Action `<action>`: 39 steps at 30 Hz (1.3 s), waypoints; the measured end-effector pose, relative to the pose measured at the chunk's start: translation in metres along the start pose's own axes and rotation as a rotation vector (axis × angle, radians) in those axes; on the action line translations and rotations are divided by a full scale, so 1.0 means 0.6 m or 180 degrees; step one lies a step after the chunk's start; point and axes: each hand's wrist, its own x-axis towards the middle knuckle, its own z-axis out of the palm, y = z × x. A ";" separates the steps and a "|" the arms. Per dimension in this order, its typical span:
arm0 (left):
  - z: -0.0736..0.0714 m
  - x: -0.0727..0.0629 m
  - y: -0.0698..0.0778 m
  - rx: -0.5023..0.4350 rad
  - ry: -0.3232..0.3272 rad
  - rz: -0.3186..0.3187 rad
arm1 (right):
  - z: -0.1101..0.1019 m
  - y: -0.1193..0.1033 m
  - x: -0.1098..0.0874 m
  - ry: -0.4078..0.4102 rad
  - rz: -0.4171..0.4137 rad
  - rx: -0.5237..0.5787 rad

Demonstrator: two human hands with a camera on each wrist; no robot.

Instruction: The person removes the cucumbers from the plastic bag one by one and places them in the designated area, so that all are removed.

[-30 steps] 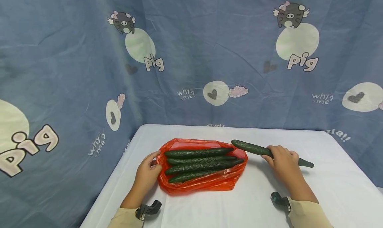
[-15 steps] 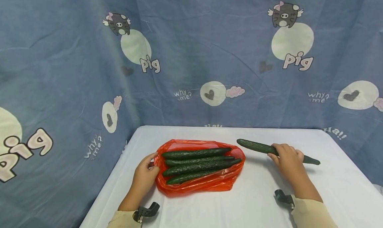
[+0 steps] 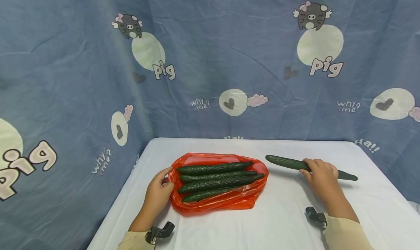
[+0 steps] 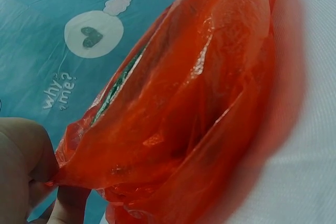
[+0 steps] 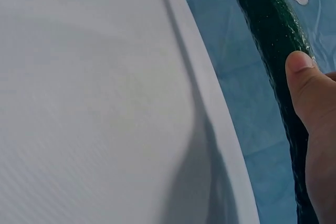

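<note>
My right hand (image 3: 323, 179) grips a long dark green cucumber (image 3: 287, 162) around its middle, to the right of the bag. In the right wrist view the thumb (image 5: 302, 74) lies along the side of that cucumber (image 5: 273, 30), which is held above the table. A red plastic bag (image 3: 226, 204) lies open on the table with several cucumbers (image 3: 216, 168) side by side in it. At the bag's left edge my left hand (image 3: 157, 195) pinches the rim; the left wrist view has the thin plastic (image 4: 173, 124) drawn between thumb and fingers (image 4: 23, 145).
A white-covered table (image 3: 279, 224) carries the bag. Behind it and to the left hangs a blue curtain (image 3: 197, 42) with printed pigs and words. Dark wrist mounts (image 3: 160, 231) stick out from both sleeves.
The right hand has carried its cucumber to the right, away from the bag's right end. The left hand keeps its pinch on the bag's edge.
</note>
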 end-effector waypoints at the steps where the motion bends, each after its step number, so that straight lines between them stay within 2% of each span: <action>1: 0.000 0.000 -0.001 0.0004 -0.0003 0.0002 | -0.002 0.002 -0.001 -0.0010 0.0023 -0.0005; 12: 0.001 -0.004 -0.008 -0.0004 0.0034 -0.0004 | -0.007 0.028 -0.007 -0.0195 0.0140 0.0017; 21: -0.002 -0.004 -0.004 0.0039 0.0001 0.0003 | -0.006 0.040 -0.008 -0.0362 0.0274 -0.0025; 26: -0.003 -0.003 -0.003 0.0050 -0.0018 -0.0021 | 0.001 0.043 -0.016 -0.0377 0.0349 -0.0068; 39: 0.002 -0.001 0.000 0.0082 -0.0004 -0.0002 | 0.006 0.043 -0.015 -0.0703 0.0660 -0.0051</action>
